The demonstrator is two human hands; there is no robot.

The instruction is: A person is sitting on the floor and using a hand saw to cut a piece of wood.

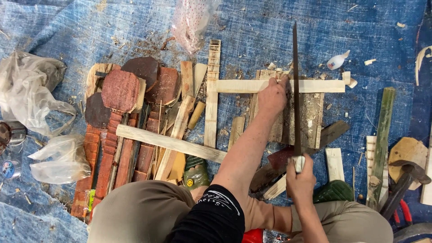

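At about one o'clock on the blue tarp (135, 27), the left hand (271, 96) presses a pale wooden strip (252, 86) flat, fingers spread on it. That strip runs three-to-nine. The right hand (300, 180), at five o'clock, is clenched round the handle of a long blade (296, 90), whose axis runs twelve-to-six, crossing the strip just right of the left hand. A hammer (405, 177) lies at four o'clock.
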